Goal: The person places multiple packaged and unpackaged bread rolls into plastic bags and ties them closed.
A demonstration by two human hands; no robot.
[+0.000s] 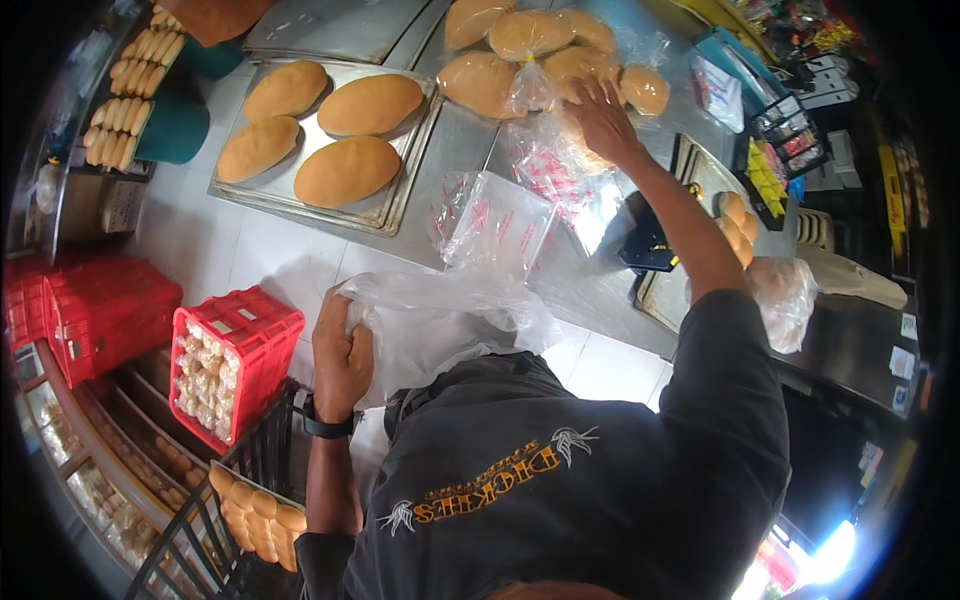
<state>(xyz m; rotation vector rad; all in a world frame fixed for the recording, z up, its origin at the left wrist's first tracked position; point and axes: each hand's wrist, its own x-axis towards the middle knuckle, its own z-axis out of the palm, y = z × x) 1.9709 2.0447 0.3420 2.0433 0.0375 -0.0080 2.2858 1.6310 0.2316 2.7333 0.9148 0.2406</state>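
My left hand [341,360], with a black band on the wrist, grips the edge of a large translucent plastic bag [442,319] that hangs in front of my waist. Stretched across the steel table, my right hand [604,124] has its fingers apart over the bagged bread loaves [581,67]. Whether its fingertips press on the wrapped loaf is not plain. Just below that hand lies crumpled clear plastic [559,146] with red print. A stack of clear printed bags [506,217] sits at the table's near edge.
Large oval loaves [349,171] rest on a metal baking tray [262,196] to the left. Another tray [652,300] with small buns [735,217] stands on the right, beside a dark device [649,232]. Red crates [259,322] and a black rack [217,495] flank my left side.
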